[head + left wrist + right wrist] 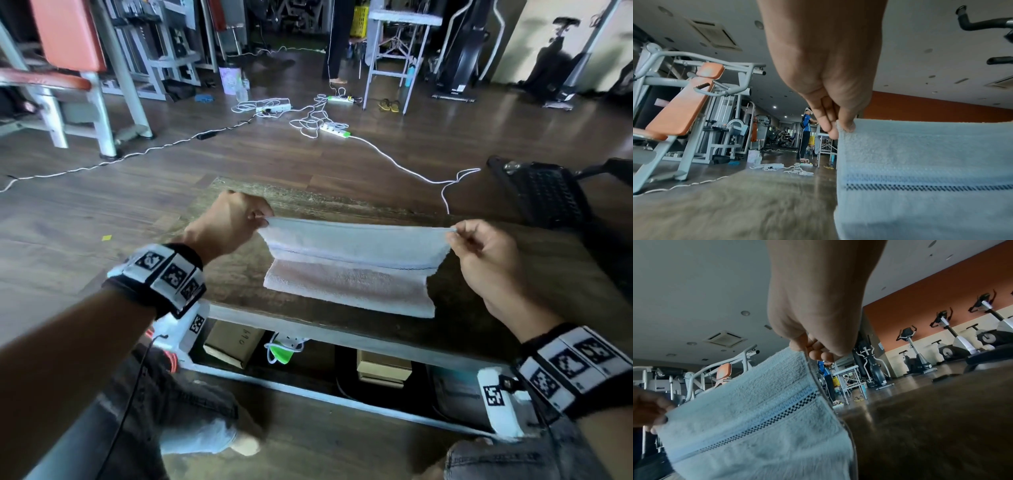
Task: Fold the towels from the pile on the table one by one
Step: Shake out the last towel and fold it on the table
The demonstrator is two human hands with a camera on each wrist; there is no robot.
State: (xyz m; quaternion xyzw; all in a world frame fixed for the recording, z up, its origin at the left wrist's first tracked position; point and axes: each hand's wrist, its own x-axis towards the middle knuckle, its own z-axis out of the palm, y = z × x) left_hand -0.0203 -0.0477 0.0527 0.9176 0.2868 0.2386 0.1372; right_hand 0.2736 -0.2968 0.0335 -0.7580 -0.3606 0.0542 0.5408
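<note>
Gym machines and a dark wooden floor (342, 164) strewn with white power strips (334, 129) fill the background of the head view, with a low wooden table (496, 308) in front. On it lies a pale towel (352, 263), its near half flat on the tabletop and its far edge lifted. The left hand (227, 222) pinches the far left corner and the right hand (486, 253) pinches the far right corner, so the raised edge runs taut between them. Under the table sit cardboard boxes (233, 342) (closed, so their contents cannot be seen). A dark object (544, 195) lies on the table's right end, partly cut off and hard to identify.

From the left wrist, the left hand (826, 81) has its thumb and fingertips (833, 134) closed on the towel (925, 162) corner; a checkered dark stripe crosses the cloth. The tabletop (735, 203) below is blurred. A person in blue (805, 129) stands far back beside a yellow basket (811, 140), whose contents are too small to tell.

From the right wrist, the right hand (813, 305) nips the towel (756, 426) edge between thumb and curled fingers (818, 353). The left hand (647, 408) shows at the picture's edge, dim and cut off. Exercise bikes (949, 340) line an orange wall.
</note>
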